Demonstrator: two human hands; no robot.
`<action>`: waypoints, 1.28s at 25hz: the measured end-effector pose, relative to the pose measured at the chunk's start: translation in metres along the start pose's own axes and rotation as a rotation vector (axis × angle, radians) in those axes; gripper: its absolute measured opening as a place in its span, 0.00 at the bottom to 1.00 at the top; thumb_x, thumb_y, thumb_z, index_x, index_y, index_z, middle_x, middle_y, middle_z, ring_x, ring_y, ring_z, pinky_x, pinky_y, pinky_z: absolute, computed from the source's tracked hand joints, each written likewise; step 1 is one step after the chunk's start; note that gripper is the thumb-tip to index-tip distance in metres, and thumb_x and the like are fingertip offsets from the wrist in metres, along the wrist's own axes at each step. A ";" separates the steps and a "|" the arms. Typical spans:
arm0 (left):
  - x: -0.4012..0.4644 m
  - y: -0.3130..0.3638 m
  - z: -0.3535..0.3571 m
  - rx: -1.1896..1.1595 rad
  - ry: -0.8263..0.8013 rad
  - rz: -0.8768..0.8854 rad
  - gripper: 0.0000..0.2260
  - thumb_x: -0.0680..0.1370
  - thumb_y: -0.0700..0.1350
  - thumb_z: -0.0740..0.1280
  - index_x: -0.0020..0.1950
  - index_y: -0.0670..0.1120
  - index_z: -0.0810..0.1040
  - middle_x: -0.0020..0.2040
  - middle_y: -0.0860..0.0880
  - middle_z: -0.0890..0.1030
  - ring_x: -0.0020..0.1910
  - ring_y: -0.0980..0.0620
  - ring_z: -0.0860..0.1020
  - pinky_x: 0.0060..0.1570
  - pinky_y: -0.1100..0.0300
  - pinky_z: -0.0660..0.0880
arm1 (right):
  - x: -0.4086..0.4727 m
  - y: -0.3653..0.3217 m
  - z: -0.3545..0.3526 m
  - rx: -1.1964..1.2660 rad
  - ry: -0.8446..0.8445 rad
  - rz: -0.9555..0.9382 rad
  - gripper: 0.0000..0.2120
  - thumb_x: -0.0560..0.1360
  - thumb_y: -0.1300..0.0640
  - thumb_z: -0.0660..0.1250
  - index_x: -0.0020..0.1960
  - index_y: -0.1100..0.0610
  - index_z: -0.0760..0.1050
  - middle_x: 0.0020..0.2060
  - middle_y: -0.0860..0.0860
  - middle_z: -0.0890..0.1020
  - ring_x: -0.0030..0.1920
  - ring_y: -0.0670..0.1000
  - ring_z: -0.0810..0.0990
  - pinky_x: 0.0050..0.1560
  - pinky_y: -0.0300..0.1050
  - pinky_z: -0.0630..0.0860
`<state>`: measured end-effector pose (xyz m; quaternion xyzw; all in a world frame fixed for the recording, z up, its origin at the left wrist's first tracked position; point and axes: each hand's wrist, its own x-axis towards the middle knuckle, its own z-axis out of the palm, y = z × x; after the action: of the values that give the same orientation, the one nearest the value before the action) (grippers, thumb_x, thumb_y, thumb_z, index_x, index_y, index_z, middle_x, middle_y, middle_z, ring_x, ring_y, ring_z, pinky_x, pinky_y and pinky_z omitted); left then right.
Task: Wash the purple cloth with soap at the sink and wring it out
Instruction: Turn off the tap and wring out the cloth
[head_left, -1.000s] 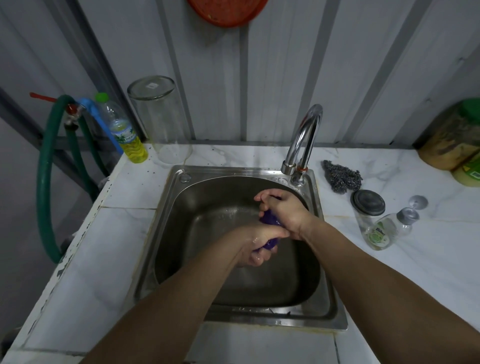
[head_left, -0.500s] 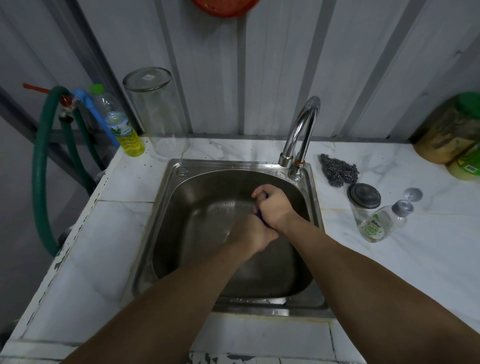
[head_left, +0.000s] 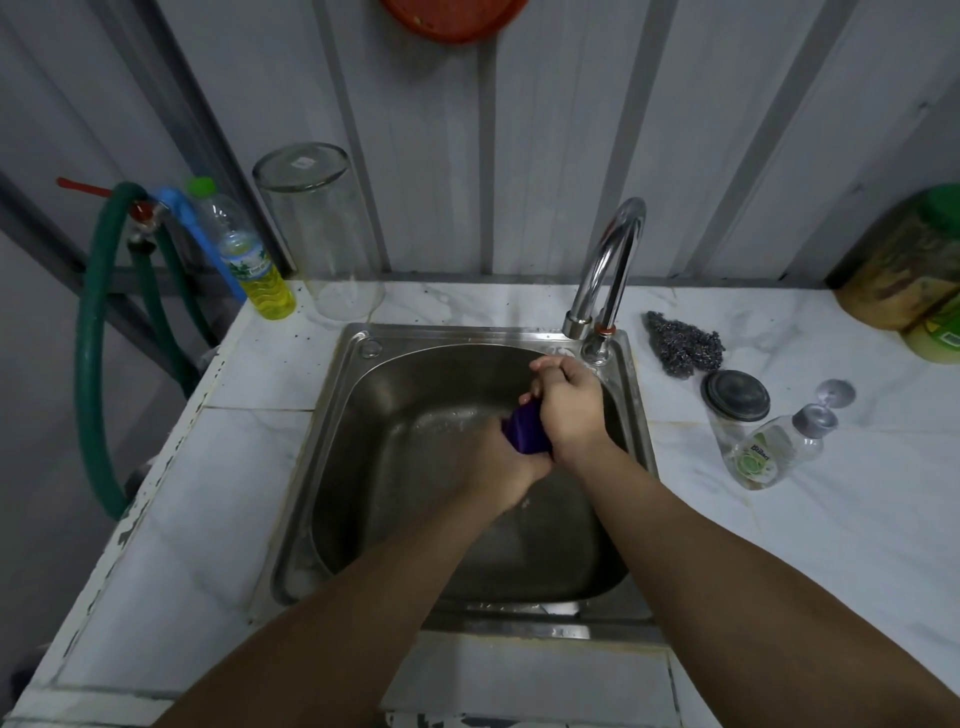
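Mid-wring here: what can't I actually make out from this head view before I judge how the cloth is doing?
- Purple cloth: mostly hidden inside the left hand and right hand; only a bunched middle shows.
- Soap or suds on it: too little visible to tell.
- Tap flow: no clear stream; spout mouth lies behind the right hand.
- Sink drain: covered by the forearms.
- Red item on the wall: cut off by the top edge.

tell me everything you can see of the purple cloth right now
The purple cloth is a deep violet fabric bunched into a short, tight roll, looking wet and dark. Only a small middle stretch shows; its ends are hidden inside the fists. The right hand grips the upper end and the left hand the lower end, both closed on it. It is held above the basin of the steel sink, below and left of the tap, touching nothing but the hands.
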<state>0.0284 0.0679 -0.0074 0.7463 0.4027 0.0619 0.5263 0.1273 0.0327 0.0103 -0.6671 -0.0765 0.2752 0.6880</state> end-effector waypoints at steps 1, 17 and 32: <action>-0.006 0.003 -0.003 -0.144 -0.021 -0.113 0.23 0.70 0.41 0.78 0.63 0.41 0.77 0.50 0.44 0.82 0.38 0.61 0.80 0.26 0.72 0.70 | 0.001 -0.002 -0.001 0.033 0.029 -0.031 0.11 0.81 0.64 0.57 0.45 0.57 0.77 0.29 0.50 0.76 0.30 0.49 0.76 0.34 0.41 0.78; 0.006 0.048 -0.002 -0.648 0.555 -0.189 0.11 0.74 0.37 0.69 0.42 0.53 0.75 0.44 0.50 0.82 0.44 0.49 0.82 0.45 0.51 0.83 | -0.031 -0.001 0.015 0.645 0.355 0.379 0.08 0.82 0.59 0.61 0.47 0.58 0.77 0.27 0.50 0.77 0.26 0.48 0.77 0.26 0.40 0.78; -0.003 0.027 -0.031 -0.089 0.131 0.227 0.09 0.79 0.46 0.66 0.58 0.55 0.80 0.53 0.56 0.80 0.52 0.60 0.79 0.44 0.72 0.70 | -0.011 -0.019 -0.006 0.194 0.090 0.496 0.10 0.79 0.61 0.62 0.40 0.58 0.78 0.31 0.54 0.78 0.28 0.53 0.78 0.32 0.46 0.78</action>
<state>0.0250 0.0854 0.0291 0.7575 0.3457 0.1874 0.5212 0.1263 0.0231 0.0310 -0.6080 0.1466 0.4116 0.6629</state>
